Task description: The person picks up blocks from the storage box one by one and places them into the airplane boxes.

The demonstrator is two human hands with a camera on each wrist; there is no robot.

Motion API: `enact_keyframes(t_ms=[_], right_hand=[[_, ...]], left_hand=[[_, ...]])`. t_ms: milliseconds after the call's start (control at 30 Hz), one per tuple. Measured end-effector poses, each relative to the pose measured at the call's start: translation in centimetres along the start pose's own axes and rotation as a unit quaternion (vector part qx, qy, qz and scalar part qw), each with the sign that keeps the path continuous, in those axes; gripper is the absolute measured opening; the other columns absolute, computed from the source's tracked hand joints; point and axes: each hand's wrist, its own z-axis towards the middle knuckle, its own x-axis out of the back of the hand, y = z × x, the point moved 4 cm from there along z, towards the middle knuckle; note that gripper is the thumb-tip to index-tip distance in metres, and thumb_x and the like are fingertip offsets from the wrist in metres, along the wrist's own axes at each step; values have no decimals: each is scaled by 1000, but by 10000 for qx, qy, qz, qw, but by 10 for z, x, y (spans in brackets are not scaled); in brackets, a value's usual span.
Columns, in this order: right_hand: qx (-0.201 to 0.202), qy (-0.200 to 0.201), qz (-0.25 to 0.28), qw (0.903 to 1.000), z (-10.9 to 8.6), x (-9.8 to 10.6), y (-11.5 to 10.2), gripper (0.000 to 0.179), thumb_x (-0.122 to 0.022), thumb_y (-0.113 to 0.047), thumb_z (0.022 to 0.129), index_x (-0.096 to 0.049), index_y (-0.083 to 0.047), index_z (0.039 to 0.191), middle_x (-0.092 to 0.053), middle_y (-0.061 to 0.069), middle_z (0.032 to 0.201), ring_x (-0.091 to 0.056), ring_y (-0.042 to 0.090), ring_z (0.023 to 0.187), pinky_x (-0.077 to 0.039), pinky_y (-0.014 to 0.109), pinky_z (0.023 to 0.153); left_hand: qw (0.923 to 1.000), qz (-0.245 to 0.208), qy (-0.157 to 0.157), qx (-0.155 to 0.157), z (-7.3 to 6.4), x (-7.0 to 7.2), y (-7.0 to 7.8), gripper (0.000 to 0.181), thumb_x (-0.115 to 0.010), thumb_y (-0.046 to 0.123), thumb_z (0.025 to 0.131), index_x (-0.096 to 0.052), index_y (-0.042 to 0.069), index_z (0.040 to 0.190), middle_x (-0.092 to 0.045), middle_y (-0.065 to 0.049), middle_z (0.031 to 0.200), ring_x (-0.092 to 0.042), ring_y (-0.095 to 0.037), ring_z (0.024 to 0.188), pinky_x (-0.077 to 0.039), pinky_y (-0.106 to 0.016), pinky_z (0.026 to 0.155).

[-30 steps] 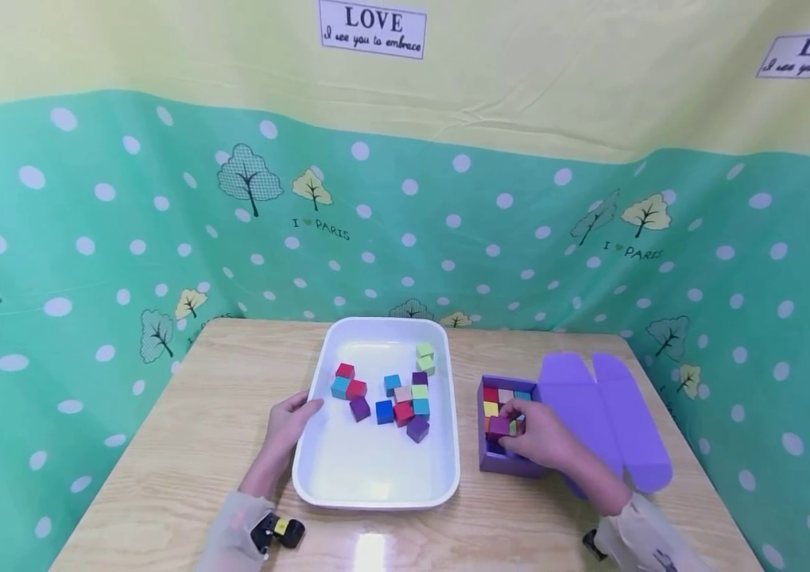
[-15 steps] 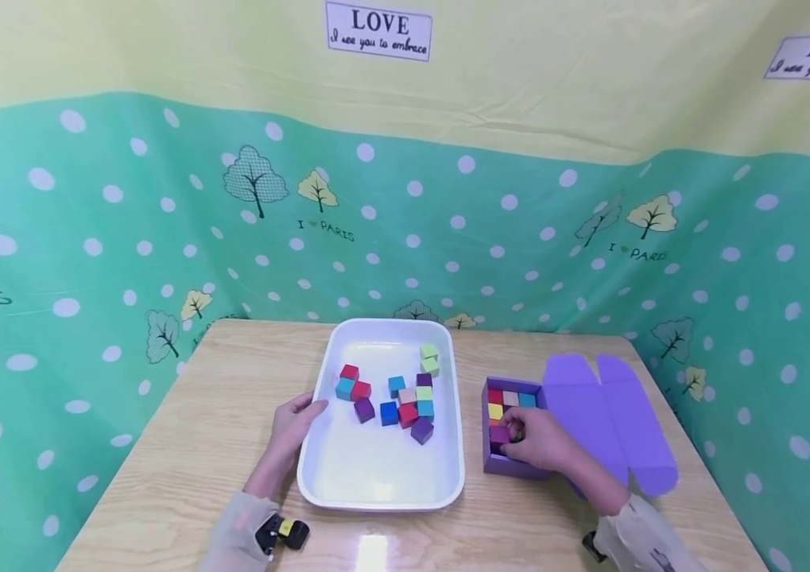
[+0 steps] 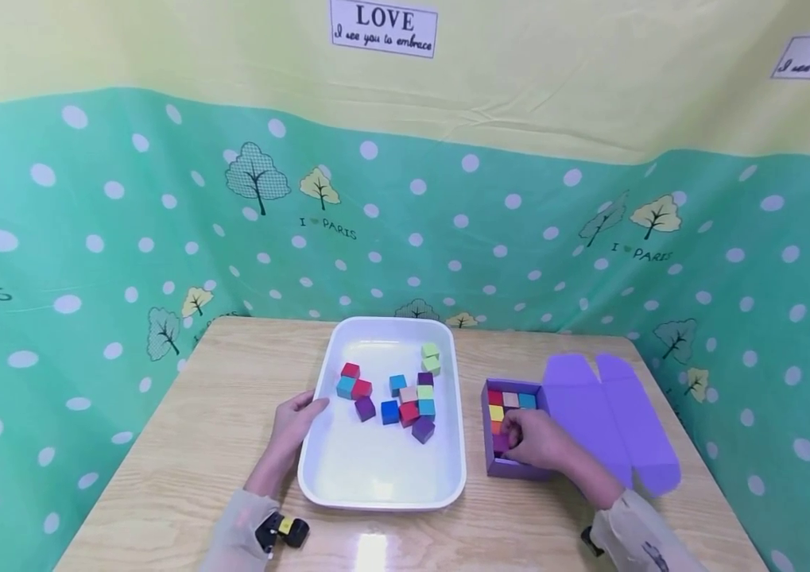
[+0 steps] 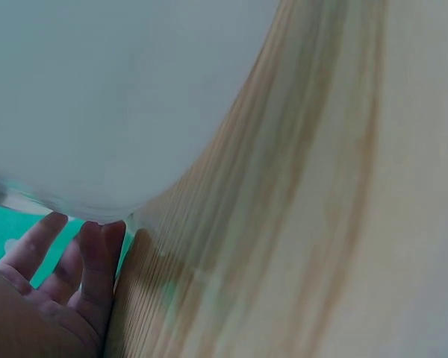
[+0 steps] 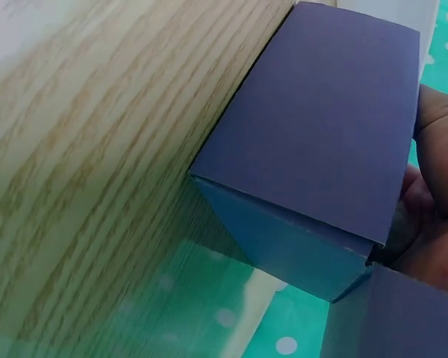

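My left hand [image 3: 290,425] holds the left rim of a white tray [image 3: 379,481], thumb over the edge. In the left wrist view its fingers [image 4: 93,265] meet the tray's outer wall. Several coloured cubes lie loose in the tray, among them a blue cube [image 3: 389,412] and a dark purple cube [image 3: 365,409]. On the right, my right hand [image 3: 539,439] reaches into a purple box [image 3: 519,471] and pinches a magenta cube [image 3: 501,443] low inside it. Red, yellow, orange, pink and blue cubes fill part of the box; the hand hides the rest.
The box's open purple lid [image 3: 583,405] spreads over the table to the right, under the right forearm. A wooden table [image 3: 183,445] carries everything. A green and yellow curtain [image 3: 405,191] hangs behind and at both sides.
The right hand has lowered the magenta cube into the box's near left part, beside the orange cube. The left hand stays at the tray rim. The head view has shifted slightly.
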Motion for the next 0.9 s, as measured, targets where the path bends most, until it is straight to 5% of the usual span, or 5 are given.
enact_keyframes(t_ms=[400,900], right_hand=[[151,-46,-131,9998,3,-3,1,31,-84,-2,68,-58,-13,81,-54,-5,66,-50,11,63,-46,24,55],[-179,-65,-179,9997,3,-5,2,29,-85,-8,70,-59,-14,82,-53,-5,66,-50,12,62,-45,25,55]], left_hand=[[10000,68,34,-21,-1,1,2,55,-70,26,87,-55,-3,132,-60,-27,122,-66,-28,96,-58,-32,79],[10000,1,74,47,0,-1,0,54,-71,25,86,-57,-1,131,-61,-26,122,-66,-27,96,-58,-32,79]])
